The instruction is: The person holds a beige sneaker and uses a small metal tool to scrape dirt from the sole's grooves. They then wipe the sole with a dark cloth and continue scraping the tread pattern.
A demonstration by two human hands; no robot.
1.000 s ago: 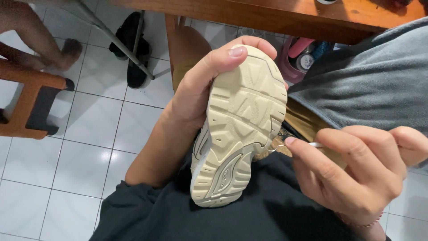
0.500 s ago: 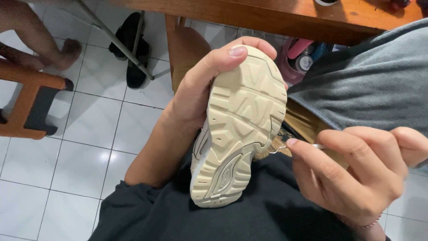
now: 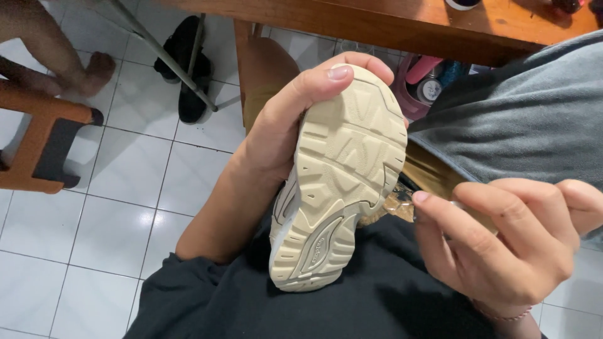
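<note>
Cream rubber sole faces up: small shoe (image 3: 342, 182) held by left hand (image 3: 282, 135), grip wrapped round toe end, thumb over far rim. Shoe long axis runs far-right to near-left, over lap. Right hand (image 3: 502, 245) just right of shoe, fingers pinched narrow on small thin tool (image 3: 402, 202), tip touching sole's right edge mid-length. Wooden desk (image 3: 377, 22) far side.

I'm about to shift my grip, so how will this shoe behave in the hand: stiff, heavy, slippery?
The shoe looks small and probably light: the left hand holds it up alone. Its thick, deeply grooved sole likely stays fairly stiff and gives the fingers grip, so slipping seems unlikely. The right hand works at its edge, so it may twist a little.
</note>
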